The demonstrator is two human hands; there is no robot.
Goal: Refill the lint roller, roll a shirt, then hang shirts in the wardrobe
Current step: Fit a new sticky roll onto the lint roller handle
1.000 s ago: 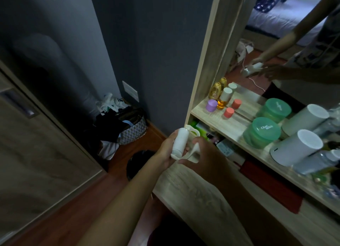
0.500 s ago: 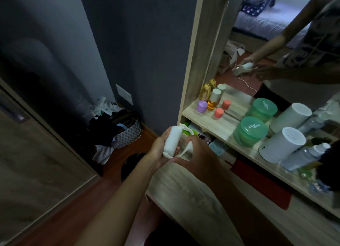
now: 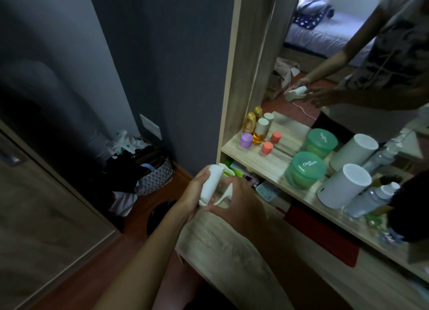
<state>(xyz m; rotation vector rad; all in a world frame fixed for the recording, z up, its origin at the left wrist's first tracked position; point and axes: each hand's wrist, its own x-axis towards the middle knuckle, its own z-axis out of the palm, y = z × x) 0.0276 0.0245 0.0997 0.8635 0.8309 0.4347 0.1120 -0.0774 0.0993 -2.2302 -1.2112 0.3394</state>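
Note:
The white lint roller (image 3: 210, 184) is upright in front of the dresser, its cylinder pointing up. My left hand (image 3: 193, 193) wraps around the cylinder from the left. My right hand (image 3: 234, 205) pinches the white handle part (image 3: 226, 193) at the roller's lower right. The mirror (image 3: 348, 54) reflects both hands on the roller. No shirt or wardrobe interior shows.
A wooden dresser shelf (image 3: 262, 163) carries small bottles (image 3: 257, 131), a green tub (image 3: 304, 170), a white cylinder (image 3: 343, 184) and clear bottles. A basket of clothes (image 3: 148, 175) sits on the floor by the dark wall. A wooden door (image 3: 34, 205) is at left.
The view has drifted slightly; my hands and the roller sit a little lower left in frame. The grip on the roller looks the same.

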